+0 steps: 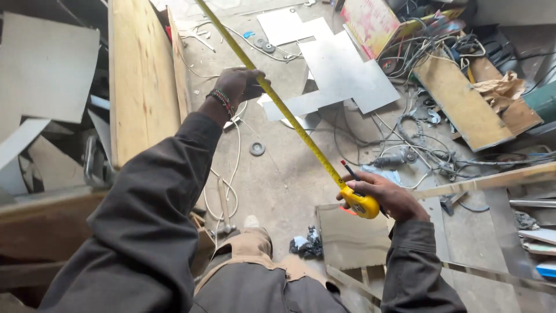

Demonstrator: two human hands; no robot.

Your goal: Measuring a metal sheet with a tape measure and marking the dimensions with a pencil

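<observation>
A yellow tape measure case (360, 203) sits in my right hand (385, 196), which also holds a dark pencil (349, 170) with a red tip pointing up. The yellow tape blade (289, 116) runs diagonally up and left from the case, out of the top of the view. My left hand (240, 84) is raised with its fingers pinched on the blade partway along. Both arms wear dark sleeves, and a beaded band circles my left wrist (222, 99).
A tall plywood board (142, 75) stands at the left. Grey metal sheets (341, 75) lie on the dusty floor. Tangled cables and a power tool (399, 156) lie at the right, beside wooden planks (463, 104). A glass pane (353, 240) rests below my right hand.
</observation>
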